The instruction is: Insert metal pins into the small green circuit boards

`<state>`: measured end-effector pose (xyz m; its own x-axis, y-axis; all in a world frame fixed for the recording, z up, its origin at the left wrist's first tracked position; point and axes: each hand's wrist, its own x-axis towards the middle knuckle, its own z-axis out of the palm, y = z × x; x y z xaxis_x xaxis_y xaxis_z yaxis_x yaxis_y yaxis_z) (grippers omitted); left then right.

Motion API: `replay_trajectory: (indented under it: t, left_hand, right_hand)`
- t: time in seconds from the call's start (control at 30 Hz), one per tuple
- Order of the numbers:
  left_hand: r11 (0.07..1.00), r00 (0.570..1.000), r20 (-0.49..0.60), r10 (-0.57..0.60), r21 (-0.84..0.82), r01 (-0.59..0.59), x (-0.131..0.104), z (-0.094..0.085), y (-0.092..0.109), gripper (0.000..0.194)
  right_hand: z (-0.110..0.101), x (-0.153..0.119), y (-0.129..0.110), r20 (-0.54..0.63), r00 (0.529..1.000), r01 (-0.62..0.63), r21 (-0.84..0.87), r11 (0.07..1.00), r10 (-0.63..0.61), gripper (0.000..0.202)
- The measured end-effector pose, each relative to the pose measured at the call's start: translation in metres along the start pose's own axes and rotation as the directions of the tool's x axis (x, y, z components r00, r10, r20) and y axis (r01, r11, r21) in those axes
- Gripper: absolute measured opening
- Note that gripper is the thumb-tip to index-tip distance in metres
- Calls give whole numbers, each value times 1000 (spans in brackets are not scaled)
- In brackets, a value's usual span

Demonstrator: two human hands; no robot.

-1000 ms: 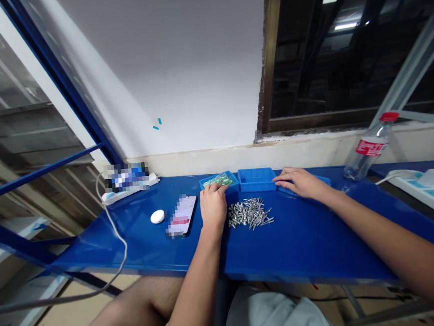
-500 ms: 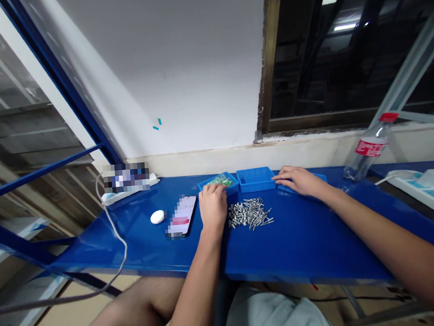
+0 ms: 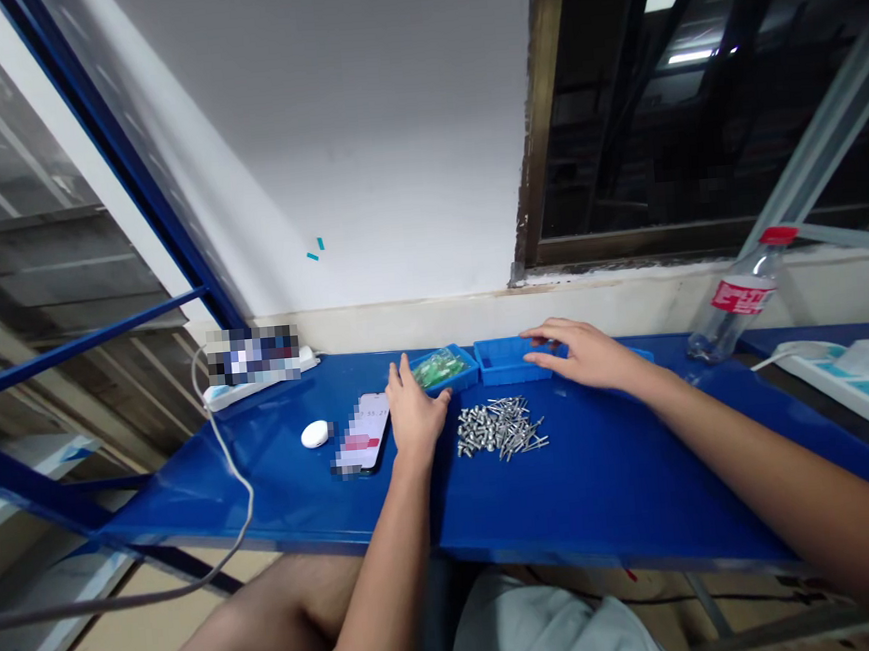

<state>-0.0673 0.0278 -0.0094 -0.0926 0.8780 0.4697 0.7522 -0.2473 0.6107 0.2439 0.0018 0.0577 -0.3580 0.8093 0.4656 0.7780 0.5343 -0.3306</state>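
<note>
My left hand [image 3: 416, 410] has its fingers spread around the near left corner of a blue plastic tray [image 3: 463, 377]; whether it touches the tray I cannot tell. Green items [image 3: 439, 367], perhaps bagged, lie inside that tray. My right hand [image 3: 585, 354] reaches over the right end of a second blue tray [image 3: 514, 370], thumb and fingers apart, with nothing visible between them. Behind this hand a third blue tray [image 3: 644, 354] is mostly hidden. A pile of silver blind rivets [image 3: 500, 428] lies on the blue table in front of the trays.
A phone [image 3: 364, 433] and a white oval case [image 3: 315, 434] lie left of my left hand. A power strip [image 3: 288, 374] stands by the wall, its cable [image 3: 248, 491] crossing the table. At right are a red-capped bottle [image 3: 737, 297] and another power strip [image 3: 852, 378].
My left hand has shifted slightly left and its fingers have spread, uncovering more of the left tray. My right hand has moved left over the middle tray, its thumb and fingers now wider apart.
</note>
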Motion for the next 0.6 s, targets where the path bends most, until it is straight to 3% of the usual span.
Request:
replay_trajectory:
  t: [0.27,0.47,0.6]
  left_hand:
    - [983,997,-15,-75,-169,72,4,-4,4,103]
    - [978,981,-189,29,-196,-67,-5,-12,20,104]
    - [975,964,-230,133,-142,-168,-11,-17,34,104]
  right_hand:
    - [23,40,-41,50,996,69,167,984,-79,36]
    - [49,65,-56,24,1000,6,325,946,-14,46]
    - [57,76,-70,38,999,-2,284,959,-9,53]
